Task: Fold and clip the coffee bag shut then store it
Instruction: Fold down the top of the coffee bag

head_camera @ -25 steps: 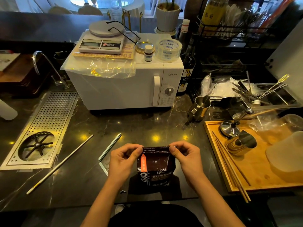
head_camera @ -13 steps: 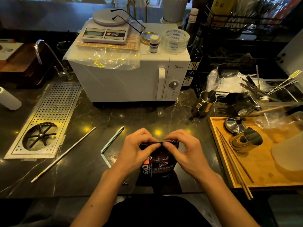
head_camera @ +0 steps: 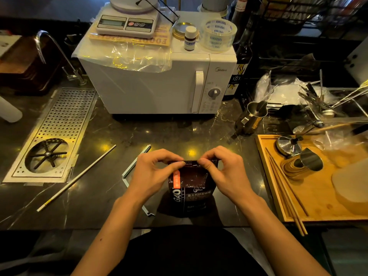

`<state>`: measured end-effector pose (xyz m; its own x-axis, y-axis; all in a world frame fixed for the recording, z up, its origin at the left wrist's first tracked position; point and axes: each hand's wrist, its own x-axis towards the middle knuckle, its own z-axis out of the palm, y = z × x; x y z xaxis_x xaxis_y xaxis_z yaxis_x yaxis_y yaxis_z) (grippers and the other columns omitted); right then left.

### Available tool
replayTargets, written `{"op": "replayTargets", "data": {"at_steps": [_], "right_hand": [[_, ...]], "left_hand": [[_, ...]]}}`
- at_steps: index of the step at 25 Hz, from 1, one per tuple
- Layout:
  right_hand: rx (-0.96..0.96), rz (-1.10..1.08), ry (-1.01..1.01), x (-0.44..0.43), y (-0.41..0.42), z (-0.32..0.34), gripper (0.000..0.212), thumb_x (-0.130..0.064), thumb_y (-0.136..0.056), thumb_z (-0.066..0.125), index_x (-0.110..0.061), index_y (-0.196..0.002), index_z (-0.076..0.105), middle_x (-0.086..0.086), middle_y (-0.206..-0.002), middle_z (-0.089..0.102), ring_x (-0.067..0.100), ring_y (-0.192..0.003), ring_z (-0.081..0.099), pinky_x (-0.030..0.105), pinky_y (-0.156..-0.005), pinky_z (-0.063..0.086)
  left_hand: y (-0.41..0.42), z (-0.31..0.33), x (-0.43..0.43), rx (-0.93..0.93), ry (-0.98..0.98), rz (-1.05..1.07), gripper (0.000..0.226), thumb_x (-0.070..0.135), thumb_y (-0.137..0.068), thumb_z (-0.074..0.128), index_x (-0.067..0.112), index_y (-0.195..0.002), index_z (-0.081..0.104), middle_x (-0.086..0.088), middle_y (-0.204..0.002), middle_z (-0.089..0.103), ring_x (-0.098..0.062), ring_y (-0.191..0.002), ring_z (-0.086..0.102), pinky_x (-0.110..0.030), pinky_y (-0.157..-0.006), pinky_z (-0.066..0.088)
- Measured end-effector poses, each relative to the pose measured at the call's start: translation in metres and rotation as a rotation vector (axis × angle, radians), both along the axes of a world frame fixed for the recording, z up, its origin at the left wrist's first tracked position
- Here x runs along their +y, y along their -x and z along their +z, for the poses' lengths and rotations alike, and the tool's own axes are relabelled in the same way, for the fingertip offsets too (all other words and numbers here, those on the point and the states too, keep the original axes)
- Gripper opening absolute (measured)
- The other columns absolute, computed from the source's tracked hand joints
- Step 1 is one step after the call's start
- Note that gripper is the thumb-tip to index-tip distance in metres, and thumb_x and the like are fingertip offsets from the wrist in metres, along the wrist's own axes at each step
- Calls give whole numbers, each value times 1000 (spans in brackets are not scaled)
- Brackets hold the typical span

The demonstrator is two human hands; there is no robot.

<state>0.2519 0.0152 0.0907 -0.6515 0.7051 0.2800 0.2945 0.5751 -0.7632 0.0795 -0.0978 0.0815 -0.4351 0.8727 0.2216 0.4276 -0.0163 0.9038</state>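
**A:** Where do we stand with the task?

**B:** I see one coffee bag (head_camera: 191, 188) standing upright on the dark surface (head_camera: 119, 132), near the front edge, in the middle. My left hand (head_camera: 153, 172) and my right hand (head_camera: 225, 172) are both closed on its top edge; each grip pinches the top strip between thumb and fingers, and the two thumbs nearly meet at the middle. I judge the folding is only in progress: the top looks pressed flat, but I cannot tell how many folds are made.

**A:** And the clip?

**B:** Not yet on. One pale green clip (head_camera: 135, 170) lies on the surface just left of the bag, partly under my left hand. One long white stick (head_camera: 77, 176) lies further left; maybe it belongs to the clip, I am not sure. So clipping and storing are both left.

**A:** Other things?

**B:** One white microwave (head_camera: 159, 86) at the far side, one wooden tray (head_camera: 318, 206) at the right.
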Motion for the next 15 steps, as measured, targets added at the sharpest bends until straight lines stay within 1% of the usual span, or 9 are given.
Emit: {"op": "replayTargets", "data": {"at_steps": [2,6,9,11,13,15], "right_hand": [[-9,17,52,4,-2,1,8,-12,-83,72,-13,-76,67,-8,-74,63,3,-74,57,11,-67,39],[-16,-8,38,5,-1,-3,9,-11,-80,70,-10,-72,65,-5,-70,62,7,-72,56,12,-64,39],[29,-15,80,7,2,-4,8,-11,-81,72,-14,-74,68,-6,-72,65,7,-73,59,13,-68,42],[75,2,165,8,0,-5,6,-13,-81,73,-17,-78,71,-8,-75,68,6,-75,61,14,-72,44],[102,-3,281,9,-6,-9,5,-13,-83,72,-18,-82,71,-6,-78,70,8,-77,64,18,-75,49],[149,-61,420,9,-11,-16,12,-6,-84,70,-17,-83,71,-5,-76,70,10,-76,65,24,-74,51]], "left_hand": [[-1,0,-1,4,12,24,18,10,-74,81,26,-80,76,26,-75,70,0,-75,64,-10,-73,44],[-3,-3,1,-15,6,55,19,14,-71,83,29,-80,76,27,-75,71,0,-75,63,-13,-73,46],[6,-8,-4,-66,20,80,22,12,-73,82,31,-80,75,24,-76,73,-2,-73,64,-15,-72,48],[9,-9,-6,-71,25,69,23,10,-75,80,31,-81,75,18,-81,75,-5,-74,66,-15,-73,49],[10,-10,-5,-78,26,84,24,9,-76,79,32,-81,75,17,-82,75,-5,-75,67,-16,-74,49],[7,-14,-3,-111,20,108,24,10,-76,79,33,-81,75,18,-79,75,-5,-74,66,-19,-75,50]]}}
